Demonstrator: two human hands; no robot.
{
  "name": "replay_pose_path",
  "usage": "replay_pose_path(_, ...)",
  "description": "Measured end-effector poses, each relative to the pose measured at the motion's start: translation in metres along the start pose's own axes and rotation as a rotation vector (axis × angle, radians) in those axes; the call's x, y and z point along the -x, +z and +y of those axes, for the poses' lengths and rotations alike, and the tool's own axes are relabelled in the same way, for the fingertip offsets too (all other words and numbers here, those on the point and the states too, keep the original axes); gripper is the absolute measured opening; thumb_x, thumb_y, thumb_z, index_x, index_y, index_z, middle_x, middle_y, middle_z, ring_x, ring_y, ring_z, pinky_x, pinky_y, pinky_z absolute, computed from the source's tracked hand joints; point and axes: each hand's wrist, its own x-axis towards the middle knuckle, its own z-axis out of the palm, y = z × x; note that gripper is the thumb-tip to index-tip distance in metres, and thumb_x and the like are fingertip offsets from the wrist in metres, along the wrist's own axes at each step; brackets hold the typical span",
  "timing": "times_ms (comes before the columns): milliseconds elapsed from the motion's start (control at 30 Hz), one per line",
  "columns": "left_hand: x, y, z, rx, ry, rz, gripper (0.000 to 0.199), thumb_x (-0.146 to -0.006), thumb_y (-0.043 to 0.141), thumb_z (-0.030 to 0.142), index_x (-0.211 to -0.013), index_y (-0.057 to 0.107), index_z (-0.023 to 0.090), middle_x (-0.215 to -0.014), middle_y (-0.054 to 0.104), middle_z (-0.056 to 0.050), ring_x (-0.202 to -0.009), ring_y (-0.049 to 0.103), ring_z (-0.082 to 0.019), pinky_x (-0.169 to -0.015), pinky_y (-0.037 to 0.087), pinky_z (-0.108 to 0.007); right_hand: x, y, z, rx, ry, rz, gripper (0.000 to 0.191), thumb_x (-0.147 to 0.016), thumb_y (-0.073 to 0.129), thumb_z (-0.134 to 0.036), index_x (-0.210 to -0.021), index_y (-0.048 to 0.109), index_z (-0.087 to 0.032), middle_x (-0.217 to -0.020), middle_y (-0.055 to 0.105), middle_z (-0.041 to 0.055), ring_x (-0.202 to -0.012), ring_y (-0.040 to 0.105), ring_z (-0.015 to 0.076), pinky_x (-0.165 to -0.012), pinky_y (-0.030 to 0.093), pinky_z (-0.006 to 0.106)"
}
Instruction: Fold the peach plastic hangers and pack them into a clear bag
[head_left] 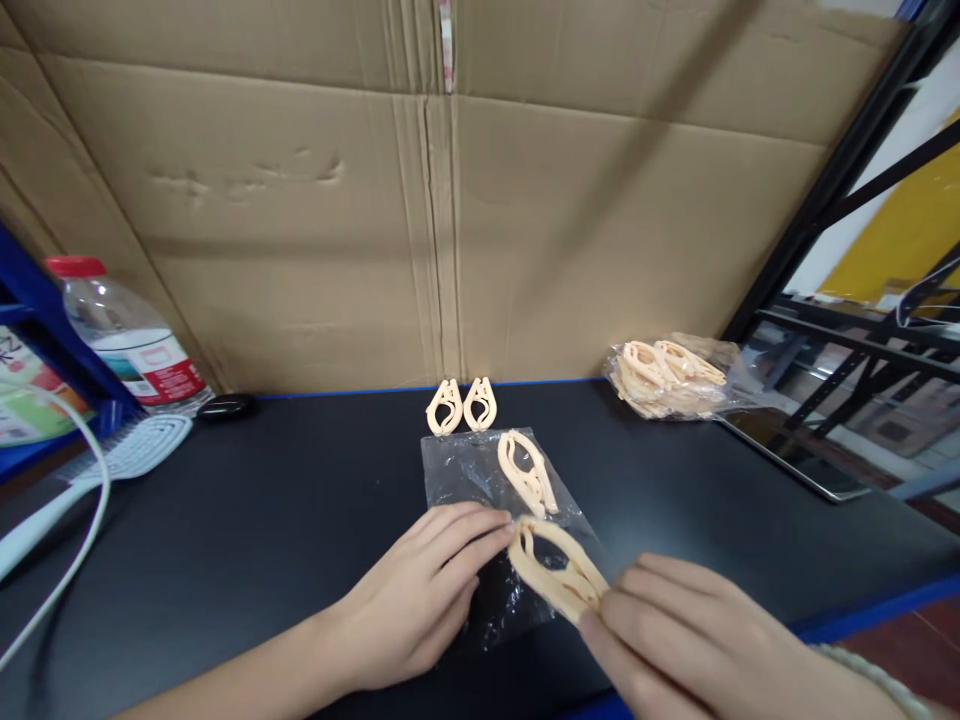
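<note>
My right hand (675,630) pinches one end of a beige folding hanger (551,570), folded and raised at a slant over a clear plastic bag (457,470). At the hanger's other end are the fingertips of my left hand (435,580), its fingers close together around that tip; the thumb sits lower and partly hidden. A second folded hanger (529,475) lies on the bag's upper right part. Behind the bag, another hanger (445,408) and its twin (480,404) stand side by side near the cardboard.
A cardboard wall (300,230) closes off the back of the black table (322,480). At right, a bag of several hangers (660,378) lies by a dark flat tablet-like object (795,455). At left are a bottle (142,340), a hairbrush (142,447), a black object (225,407) and a white cable (94,530).
</note>
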Motion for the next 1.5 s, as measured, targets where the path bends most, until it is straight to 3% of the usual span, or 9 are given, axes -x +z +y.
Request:
replay_pose_path(133, -0.001, -0.001, 0.001, -0.012, 0.007, -0.001, 0.057, -0.086, 0.043, 0.002, -0.142, 0.035, 0.012, -0.138, 0.050, -0.014, -0.129, 0.042, -0.025, -0.105, 0.043, -0.042, -0.004, 0.040, 0.004, 0.102, -0.142, -0.045, 0.027, -0.090, 0.039, -0.009, -0.081, 0.064, -0.015, -0.081, 0.066, 0.0073, -0.064, 0.056, 0.0182, -0.058, 0.043, 0.033)
replay_pose_path(267, -0.001, -0.001, 0.001, -0.021, 0.013, -0.015, 0.056, -0.086, 0.042, 0.001, -0.141, 0.038, 0.014, -0.137, 0.051, -0.013, -0.128, 0.043, -0.024, -0.105, 0.044, -0.042, -0.007, 0.065, 0.010, 0.163, -0.108, -0.063, 0.022, -0.088, 0.043, -0.011, -0.077, 0.061, -0.015, -0.068, 0.057, 0.0050, -0.059, 0.049, 0.0170, -0.055, 0.035, 0.032)
replay_pose_path(700, -0.003, -0.002, 0.000, -0.010, 0.041, -0.077, 0.057, -0.085, 0.042, 0.000, -0.140, 0.038, 0.013, -0.139, 0.050, -0.013, -0.130, 0.041, -0.024, -0.106, 0.042, -0.042, -0.014, 0.083, 0.025, 0.244, 0.038, -0.061, 0.022, -0.089, 0.044, -0.008, -0.071, 0.053, -0.017, -0.069, 0.049, 0.0030, -0.067, 0.043, 0.0186, -0.058, 0.029, 0.033)
replay_pose_path(800, -0.005, -0.003, 0.001, 0.003, 0.043, -0.103, 0.055, -0.085, 0.042, 0.001, -0.138, 0.040, 0.014, -0.138, 0.051, -0.012, -0.128, 0.043, -0.023, -0.106, 0.042, -0.040, -0.019, 0.074, 0.039, 0.074, 0.169, -0.148, 0.013, -0.084, 0.063, -0.019, -0.077, 0.052, -0.017, -0.080, 0.054, 0.0046, -0.075, 0.046, 0.0195, -0.062, 0.036, 0.031)
replay_pose_path(900, -0.006, -0.005, 0.001, 0.000, 0.042, -0.128, 0.053, -0.086, 0.041, 0.002, -0.138, 0.040, 0.014, -0.138, 0.051, -0.011, -0.127, 0.044, -0.022, -0.106, 0.042, -0.040, -0.027, 0.060, 0.064, -0.377, 0.223, -0.244, 0.036, -0.072, 0.077, -0.041, -0.078, 0.050, -0.018, -0.087, 0.054, 0.0039, -0.080, 0.049, 0.0182, -0.066, 0.043, 0.029)
replay_pose_path(1000, -0.006, -0.006, 0.002, 0.003, 0.045, -0.139, 0.052, -0.086, 0.040, 0.002, -0.137, 0.041, 0.014, -0.138, 0.052, -0.011, -0.126, 0.047, -0.022, -0.105, 0.043, -0.040, -0.039, 0.061, 0.100, -0.652, 0.215, -0.223, 0.015, -0.093, 0.054, -0.030, -0.084, 0.052, -0.018, -0.084, 0.057, 0.0016, -0.078, 0.053, 0.0143, -0.073, 0.046, 0.028)
replay_pose_path(1100, -0.005, -0.005, 0.001, 0.021, 0.037, -0.131, 0.050, -0.087, 0.040, 0.003, -0.136, 0.041, 0.015, -0.136, 0.053, -0.012, -0.124, 0.049, -0.021, -0.103, 0.045, -0.039, -0.055, 0.092, 0.137, -0.488, 0.244, -0.144, 0.016, -0.092, 0.048, -0.014, -0.107, 0.055, -0.016, -0.101, 0.062, 0.0074, -0.095, 0.055, 0.0180, -0.088, 0.046, 0.036)
replay_pose_path(1267, -0.003, -0.004, 0.001, 0.045, 0.029, -0.101, 0.049, -0.085, 0.041, 0.002, -0.132, 0.046, 0.015, -0.135, 0.052, -0.013, -0.125, 0.047, -0.024, -0.103, 0.046, -0.040, -0.082, 0.165, 0.170, -0.146, 0.169, -0.424, 0.072, -0.074, 0.046, 0.011, -0.139, 0.039, -0.019, -0.148, 0.035, 0.0143, -0.127, 0.040, 0.0252, -0.099, 0.040, 0.040)
replay_pose_path(1500, -0.001, -0.006, 0.004, 0.071, 0.033, -0.018, 0.047, -0.084, 0.042, 0.001, -0.128, 0.047, 0.015, -0.124, 0.053, -0.015, -0.121, 0.047, -0.026, -0.100, 0.048, -0.042, -0.094, 0.182, 0.181, -0.141, 0.158, -0.471, 0.039, -0.084, 0.047, 0.000, -0.120, 0.057, -0.010, -0.126, 0.055, 0.0185, -0.116, 0.050, 0.0263, -0.092, 0.041, 0.039)
